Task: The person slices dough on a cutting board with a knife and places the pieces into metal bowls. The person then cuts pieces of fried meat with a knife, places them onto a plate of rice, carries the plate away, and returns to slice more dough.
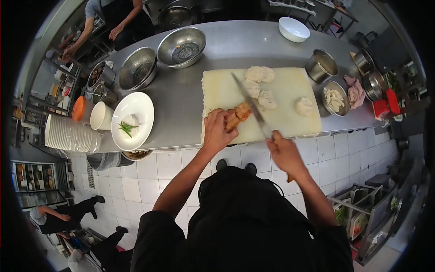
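Observation:
My right hand (284, 153) is closed around the handle of a large knife (250, 100), whose blade slants up and left over the cutting board (290, 126). Along the blade's left side lies a browned, cooked-looking food piece (237, 115) with cuts across it; its exact kind is unclear. My left hand (218, 129) grips the near left end of this piece with curled fingers. Pale, soft-looking lumps (260, 74) rest on the far part of the board, and a single pale lump (304, 106) sits to the right.
Left of the board are two metal bowls (182, 47), a white plate (146, 119) with green strips, and stacked containers (68, 134). A metal pot (322, 65), a bowl of pale slices (335, 98) and a pink cloth (355, 92) stand right. Other people (120, 18) are nearby.

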Available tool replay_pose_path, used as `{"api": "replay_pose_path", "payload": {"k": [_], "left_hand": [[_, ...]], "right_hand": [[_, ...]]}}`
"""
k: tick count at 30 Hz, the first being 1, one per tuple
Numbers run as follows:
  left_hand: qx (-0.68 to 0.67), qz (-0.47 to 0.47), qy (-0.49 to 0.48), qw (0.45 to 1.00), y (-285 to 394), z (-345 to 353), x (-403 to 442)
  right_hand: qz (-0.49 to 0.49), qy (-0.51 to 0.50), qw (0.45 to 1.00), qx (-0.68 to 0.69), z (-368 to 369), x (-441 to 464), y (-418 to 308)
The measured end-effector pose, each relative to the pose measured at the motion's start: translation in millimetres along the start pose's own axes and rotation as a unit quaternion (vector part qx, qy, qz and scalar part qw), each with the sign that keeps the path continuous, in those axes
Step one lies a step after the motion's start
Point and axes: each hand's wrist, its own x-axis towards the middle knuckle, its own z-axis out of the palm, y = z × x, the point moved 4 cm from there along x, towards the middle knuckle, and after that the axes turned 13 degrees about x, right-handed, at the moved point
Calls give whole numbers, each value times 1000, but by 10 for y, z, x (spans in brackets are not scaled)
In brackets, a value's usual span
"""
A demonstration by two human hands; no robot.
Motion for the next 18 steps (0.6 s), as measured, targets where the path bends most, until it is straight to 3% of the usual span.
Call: {"api": "replay_pose_path", "payload": {"k": [5, 11, 18], "left_hand": [[18, 5, 30, 999, 81, -173, 55], [-17, -45, 42, 998, 51, -477, 109], [-20, -125, 6, 992, 23, -529, -198]], "right_hand": [[-16, 175, 984, -39, -839, -70, 270], [-72, 219, 971, -64, -1603, 113, 939], [-96, 222, 967, -76, -1596, 792, 1422]]}}
